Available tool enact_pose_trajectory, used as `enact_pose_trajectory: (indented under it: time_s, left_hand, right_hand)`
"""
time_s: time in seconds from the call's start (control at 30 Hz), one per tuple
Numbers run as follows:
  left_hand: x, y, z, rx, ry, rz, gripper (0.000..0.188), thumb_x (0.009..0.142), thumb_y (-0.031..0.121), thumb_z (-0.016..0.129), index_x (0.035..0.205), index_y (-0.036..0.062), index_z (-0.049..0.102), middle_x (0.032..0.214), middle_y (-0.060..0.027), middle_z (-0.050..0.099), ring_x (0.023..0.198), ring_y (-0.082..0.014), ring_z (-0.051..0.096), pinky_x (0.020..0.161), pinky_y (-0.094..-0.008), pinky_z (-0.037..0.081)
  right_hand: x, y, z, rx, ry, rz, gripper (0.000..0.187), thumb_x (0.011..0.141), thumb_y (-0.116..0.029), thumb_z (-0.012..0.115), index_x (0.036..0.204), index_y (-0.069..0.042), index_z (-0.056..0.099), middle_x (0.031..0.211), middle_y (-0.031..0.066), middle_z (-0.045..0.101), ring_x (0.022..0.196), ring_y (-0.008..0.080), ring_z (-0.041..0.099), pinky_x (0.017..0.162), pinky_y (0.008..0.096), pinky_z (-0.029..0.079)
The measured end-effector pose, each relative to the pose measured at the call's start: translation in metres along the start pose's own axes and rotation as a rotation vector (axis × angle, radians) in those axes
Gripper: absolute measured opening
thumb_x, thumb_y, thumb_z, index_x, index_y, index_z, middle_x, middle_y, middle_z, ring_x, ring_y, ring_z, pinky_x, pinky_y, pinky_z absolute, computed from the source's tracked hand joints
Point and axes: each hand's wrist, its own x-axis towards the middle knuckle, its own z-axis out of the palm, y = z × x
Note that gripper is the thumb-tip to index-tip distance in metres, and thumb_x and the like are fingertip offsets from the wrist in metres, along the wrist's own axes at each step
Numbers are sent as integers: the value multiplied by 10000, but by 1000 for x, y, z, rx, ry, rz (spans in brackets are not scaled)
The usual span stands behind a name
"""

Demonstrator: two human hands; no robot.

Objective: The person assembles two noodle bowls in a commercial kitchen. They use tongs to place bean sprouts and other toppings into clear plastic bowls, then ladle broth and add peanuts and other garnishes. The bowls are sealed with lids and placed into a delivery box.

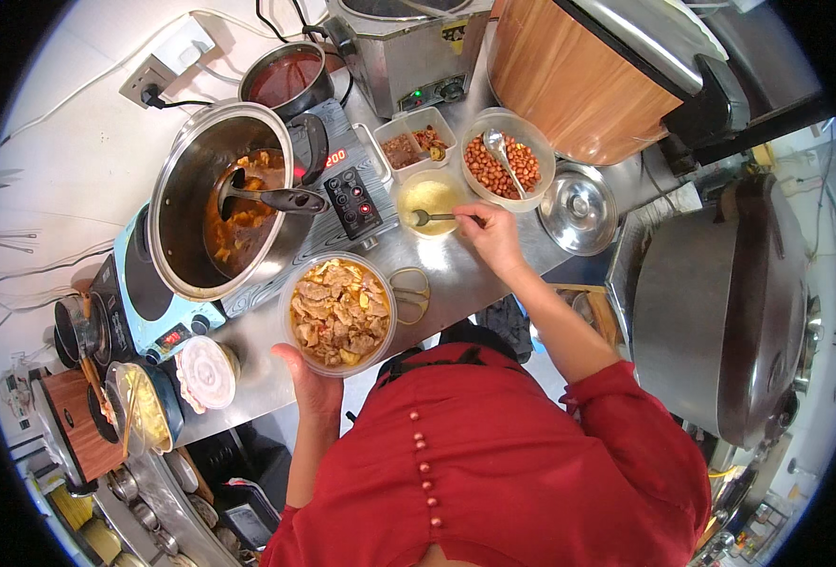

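Note:
My left hand point(312, 383) holds a round clear plastic bowl point(391, 326) from below at its near left side. Sliced meat in reddish broth point(340, 310) fills it. My right hand point(493, 238) is closed on the handle of a small dark spoon point(442, 216), whose head dips into a pale yellow paste. That paste sits in a round plastic tub point(405, 197). Beside it stands a larger tub of red peanuts point(503, 163) with a metal spoon point(508, 163) lying in it. A two-part container point(400, 126) with chopped condiments is just behind.
A large pot of stew point(167, 203) with a black ladle point(285, 199) stands at left, near an induction cooker point(354, 203). Scissors point(410, 293) lie by the bowl. A metal lid point(578, 210), a wooden-patterned barrel point(583, 80) and a big grey cooker point(692, 312) stand to the right.

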Motion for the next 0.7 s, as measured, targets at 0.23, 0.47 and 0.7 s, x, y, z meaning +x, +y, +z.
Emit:
enact_pose_trajectory:
  time_s: [0.23,0.47,0.7]
  left_hand:
    - [8,-5,1,42,-3,2,949,889,759,297,1522,54,235,1561,-103,305,1427,-270,309,1180,-432,245]
    - [39,-19,4,14,-102,22,868,933,687,339,1504,37,261,1533,-108,352,1403,-259,358,1165,-424,284]
    - [54,-21,21,-14,-164,22,805,962,630,368,1476,13,301,1488,-127,406,1360,-256,414,1134,-411,329]
  right_hand:
    - [-5,-2,-14,456,44,462,157,912,-49,651,1053,-14,710,831,32,691,653,88,641,532,198,460]
    - [-22,-80,-43,549,-68,244,184,907,-47,662,1083,-7,697,903,73,705,730,113,660,591,214,484]
    - [-49,-151,-25,-148,-156,-543,198,805,37,687,989,-22,731,855,95,687,750,190,676,652,280,533]
